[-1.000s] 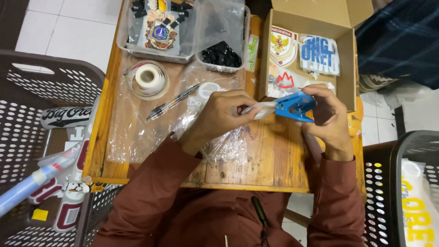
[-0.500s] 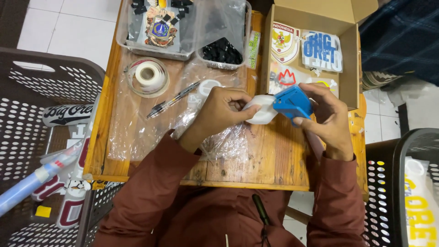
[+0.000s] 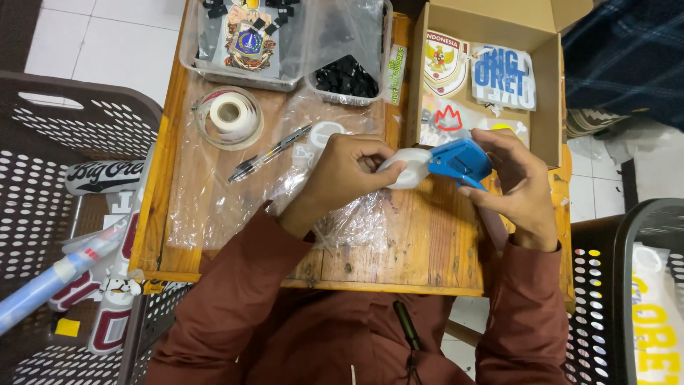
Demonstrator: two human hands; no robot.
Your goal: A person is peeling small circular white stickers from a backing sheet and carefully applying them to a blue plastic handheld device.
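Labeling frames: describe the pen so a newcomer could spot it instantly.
Start at the wooden table, on its left half covered by clear plastic. Between the tape roll and the left hand lies the pen, diagonal: the only long, thin, dark-tipped thing there.

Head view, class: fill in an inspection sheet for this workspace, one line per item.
Surface: wooden table, partly under clear plastic bags.
Job's things: blue dispenser with white tape roll.
Clutter: tape reel, pen, clear trays of black clips, cardboard box of stickers.
Hands: left hand grips the roll; right hand holds the dispenser.
Cables: nothing seen.
Surroundings: perforated baskets either side, tiled floor.
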